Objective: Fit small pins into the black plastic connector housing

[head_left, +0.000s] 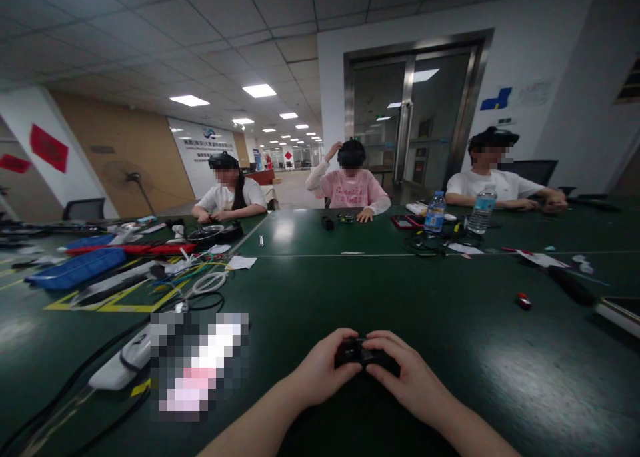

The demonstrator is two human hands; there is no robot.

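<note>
Close in front of me, a small dark object (361,352) is held between both hands just over the green table (300,297). It is black and glossy in places; its exact kind cannot be made out. My left hand (323,369) grips its left end, thumb on the near side and fingers curled over the far side. Around its right end my right hand (415,377) is closed in the same way. Fingers cover much of the object. To the left of my hands lies a flat thing (204,367) blurred by large pixels.
On the left are a white power strip (123,360), cables (209,283) and a blue tray (77,268). A small red object (523,301) lies to the right. Two bottles (435,211) stand farther back. Three people wearing headsets sit across the table.
</note>
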